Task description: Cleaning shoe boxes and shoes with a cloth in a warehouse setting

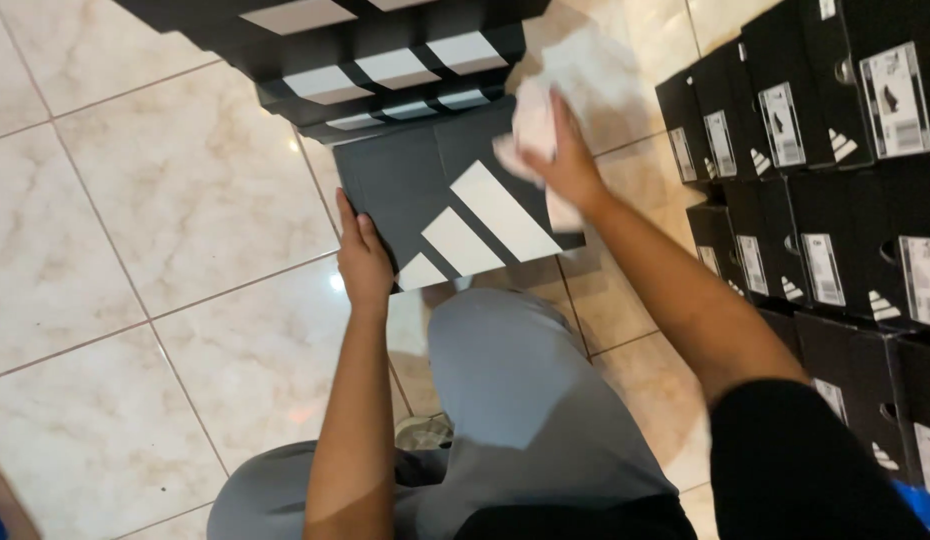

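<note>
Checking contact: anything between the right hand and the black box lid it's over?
Yes. The right hand holds a crumpled white cloth or paper against the black box lid. The left hand grips the lid's edge directly.

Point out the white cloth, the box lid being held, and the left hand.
white cloth [533, 128]: head view, its bunched middle.
box lid [405, 180]: head view, plain dark area.
left hand [363, 258]: head view, back of hand.
</note>
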